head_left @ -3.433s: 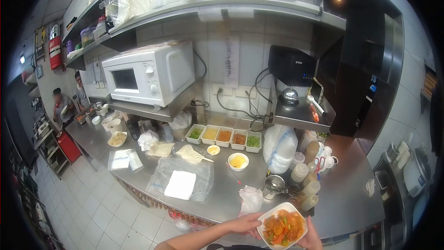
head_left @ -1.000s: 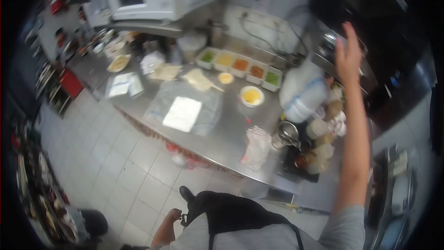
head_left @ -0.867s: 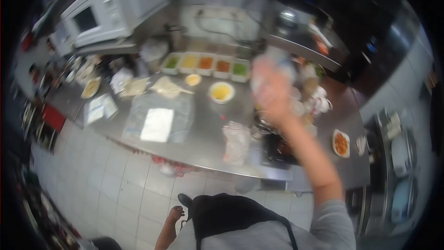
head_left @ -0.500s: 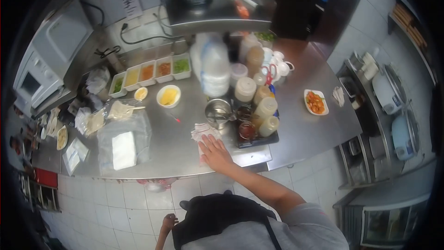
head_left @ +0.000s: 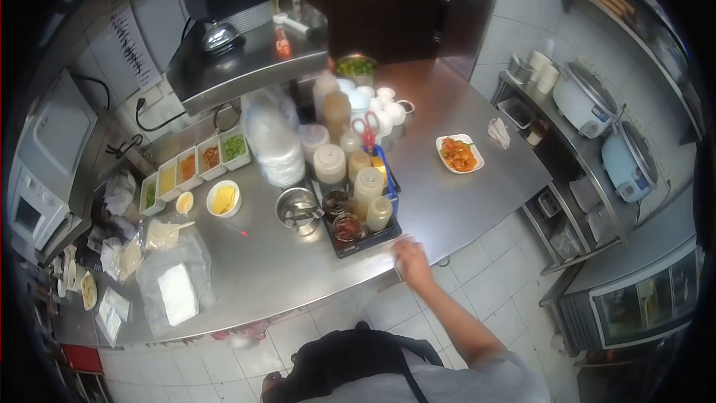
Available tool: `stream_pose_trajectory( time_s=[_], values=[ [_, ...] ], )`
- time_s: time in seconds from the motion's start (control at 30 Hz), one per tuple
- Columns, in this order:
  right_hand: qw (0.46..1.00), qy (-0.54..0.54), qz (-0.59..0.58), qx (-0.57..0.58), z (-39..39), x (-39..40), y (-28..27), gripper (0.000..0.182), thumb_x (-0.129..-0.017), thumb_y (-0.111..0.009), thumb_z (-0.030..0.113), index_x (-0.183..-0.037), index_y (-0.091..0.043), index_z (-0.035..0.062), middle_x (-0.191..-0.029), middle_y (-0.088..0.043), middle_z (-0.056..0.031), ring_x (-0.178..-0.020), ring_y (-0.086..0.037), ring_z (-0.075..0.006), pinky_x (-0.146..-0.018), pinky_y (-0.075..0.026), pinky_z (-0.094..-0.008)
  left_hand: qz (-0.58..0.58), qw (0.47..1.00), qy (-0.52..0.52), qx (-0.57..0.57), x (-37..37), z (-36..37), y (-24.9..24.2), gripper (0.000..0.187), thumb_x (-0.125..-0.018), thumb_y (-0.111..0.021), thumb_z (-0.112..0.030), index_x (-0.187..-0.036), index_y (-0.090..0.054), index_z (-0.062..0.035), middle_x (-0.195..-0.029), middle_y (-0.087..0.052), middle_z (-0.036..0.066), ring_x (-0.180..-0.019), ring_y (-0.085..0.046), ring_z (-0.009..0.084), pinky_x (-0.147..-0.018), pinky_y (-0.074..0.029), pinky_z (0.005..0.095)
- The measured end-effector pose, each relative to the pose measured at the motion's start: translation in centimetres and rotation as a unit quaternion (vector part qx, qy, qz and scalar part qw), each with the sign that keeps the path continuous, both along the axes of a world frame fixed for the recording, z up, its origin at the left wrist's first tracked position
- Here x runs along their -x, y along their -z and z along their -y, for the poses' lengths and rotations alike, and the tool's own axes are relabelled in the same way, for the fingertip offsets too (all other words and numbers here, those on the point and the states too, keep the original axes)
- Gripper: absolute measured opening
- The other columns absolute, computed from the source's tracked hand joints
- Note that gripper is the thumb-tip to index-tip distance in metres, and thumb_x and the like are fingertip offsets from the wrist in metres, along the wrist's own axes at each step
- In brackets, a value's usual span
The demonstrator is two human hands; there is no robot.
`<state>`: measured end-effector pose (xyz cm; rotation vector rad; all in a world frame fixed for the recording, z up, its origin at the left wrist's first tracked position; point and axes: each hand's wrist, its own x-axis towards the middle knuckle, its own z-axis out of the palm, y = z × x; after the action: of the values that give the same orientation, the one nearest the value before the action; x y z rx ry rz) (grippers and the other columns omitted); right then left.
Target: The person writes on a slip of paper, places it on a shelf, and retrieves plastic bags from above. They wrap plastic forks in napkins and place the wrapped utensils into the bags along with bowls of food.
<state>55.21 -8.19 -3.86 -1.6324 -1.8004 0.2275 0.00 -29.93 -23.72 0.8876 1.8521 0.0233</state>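
My right hand (head_left: 412, 263) is at the front edge of the steel counter (head_left: 298, 283), just right of a black tray (head_left: 369, 245). Its fingers are closed and slightly blurred, with a pale bit of the cloth (head_left: 398, 255) showing at them; most of the cloth is hidden. In the tray stand squeeze bottles (head_left: 368, 190) and jars of dark sauce (head_left: 347, 227). A steel pot (head_left: 297, 210) with utensils in it sits left of the tray. Low beside the black apron, my left hand (head_left: 273, 382) is only partly visible, its fingers mostly hidden.
A square dish of red-orange food (head_left: 459, 154) and a crumpled cloth (head_left: 499, 133) lie on the right. To the left are a yellow-filled bowl (head_left: 223, 198), topping containers (head_left: 188, 169) and a plastic bag (head_left: 179, 291). A shelf (head_left: 246, 67) overhangs the back. Rice cookers (head_left: 585, 101) stand far right.
My right hand has moved right along the counter edge, past the tray, and the cloth is gone from its spot before the pot. The view has turned to the right.
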Motion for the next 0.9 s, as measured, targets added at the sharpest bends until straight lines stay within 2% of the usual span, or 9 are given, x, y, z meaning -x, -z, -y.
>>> stream_pose_trajectory(
  time_s=[0.07,0.13,0.23,0.3,0.37,0.57,0.73,0.83,0.9],
  values=[
    [0.999,0.032,-0.034,-0.028,-1.2,-3.7,0.7,0.035,-0.075,-0.049,0.0,-0.108,-0.059,0.0037,-0.11,-0.059,-0.0159,-0.103,-0.053,-0.0341,-0.089,-0.041,-0.0411,-0.001,1.0,0.016,-0.012,0.1,-1.5,-1.3,0.024,-0.083,-0.056,-0.025,-0.088,-0.063,-0.0027,-0.075,-0.065,0.012,-0.071,-0.064,0.0224,-0.068,-0.051,0.0363],
    [0.973,0.204,-0.101,-0.043,-2.1,-5.8,-3.1,0.034,-0.076,-0.047,-0.001,-0.107,-0.06,0.0018,-0.11,-0.059,-0.0189,-0.1,-0.055,-0.0368,-0.088,-0.043,-0.0408,-0.001,0.999,0.033,-0.037,-0.9,-4.5,-2.3,0.024,-0.083,-0.056,-0.025,-0.088,-0.063,-0.0025,-0.075,-0.065,0.012,-0.071,-0.064,0.0224,-0.068,-0.051,0.0363],
    [0.982,0.149,-0.032,-0.113,-2.5,-4.8,-8.5,0.033,-0.077,-0.048,-0.001,-0.108,-0.059,0.0016,-0.112,-0.058,-0.0189,-0.101,-0.056,-0.0364,-0.087,-0.044,-0.0413,-0.01,0.996,0.064,-0.054,-1.2,-6.8,-4.7,0.024,-0.083,-0.056,-0.025,-0.089,-0.063,-0.0021,-0.075,-0.065,0.012,-0.072,-0.064,0.0223,-0.068,-0.051,0.0363],
    [0.991,0.079,-0.05,-0.099,-4.4,-6.2,-5.3,0.032,-0.08,-0.051,0.005,-0.112,-0.059,0.005,-0.112,-0.059,-0.0187,-0.105,-0.054,-0.0359,-0.09,-0.042,-0.041,-0.013,0.994,0.085,-0.067,-1.4,-8.3,-5.5,0.024,-0.083,-0.056,-0.024,-0.089,-0.063,-0.0019,-0.075,-0.065,0.012,-0.072,-0.064,0.0223,-0.068,-0.051,0.0363],
    [0.993,0.006,0.026,0.113,-6.9,-6.6,-6.2,0.032,-0.082,-0.053,0.011,-0.115,-0.058,0.0092,-0.116,-0.057,-0.0172,-0.112,-0.05,-0.0338,-0.093,-0.038,-0.0421,-0.016,0.991,0.102,-0.084,-1.7,-10.4,-6.4,0.024,-0.083,-0.056,-0.024,-0.09,-0.063,-0.0017,-0.075,-0.065,0.012,-0.072,-0.064,0.0222,-0.068,-0.051,0.0363],
    [0.996,0.074,0.044,-0.034,-22.7,-7.2,-11.3,0.026,-0.083,-0.054,0.016,-0.106,-0.065,0.0183,-0.12,-0.053,-0.0124,-0.112,-0.048,-0.0302,-0.092,-0.035,-0.0482,-0.031,0.983,0.124,-0.129,-3.7,-15.9,-9.9,0.025,-0.083,-0.056,-0.024,-0.091,-0.063,-0.0011,-0.076,-0.065,0.013,-0.072,-0.064,0.0221,-0.068,-0.051,0.0363],
    [0.979,0.072,0.176,0.076,-33.2,-7.2,-10.8,0.029,-0.081,-0.055,0.015,-0.106,-0.066,0.0232,-0.133,-0.041,-0.0093,-0.122,-0.038,-0.0286,-0.096,-0.033,-0.0509,-0.056,0.978,0.122,-0.163,-2.5,-19.4,-11.3,0.025,-0.083,-0.057,-0.024,-0.092,-0.062,-0.0006,-0.076,-0.065,0.013,-0.072,-0.064,0.022,-0.068,-0.051,0.0364],
    [0.964,0.1,0.217,0.12,-37.0,-6.5,-8.2,0.029,-0.084,-0.049,0.018,-0.105,-0.067,0.0252,-0.128,-0.045,-0.0072,-0.119,-0.039,-0.0289,-0.097,-0.032,-0.0498,-0.072,0.976,0.109,-0.175,-0.9,-19.4,-11.6,0.026,-0.083,-0.057,-0.024,-0.092,-0.062,-0.0003,-0.076,-0.065,0.013,-0.072,-0.064,0.0219,-0.068,-0.051,0.0364],
    [0.964,0.089,0.217,0.122,-38.1,-6.8,-7.4,0.025,-0.083,-0.052,0.021,-0.102,-0.068,0.0247,-0.125,-0.046,-0.0078,-0.117,-0.04,-0.0292,-0.097,-0.032,-0.0501,-0.078,0.975,0.112,-0.174,0.1,-18.6,-11.3,0.026,-0.083,-0.057,-0.024,-0.092,-0.062,-0.0001,-0.076,-0.065,0.013,-0.072,-0.064,0.0218,-0.068,-0.051,0.0364]
  ],
)
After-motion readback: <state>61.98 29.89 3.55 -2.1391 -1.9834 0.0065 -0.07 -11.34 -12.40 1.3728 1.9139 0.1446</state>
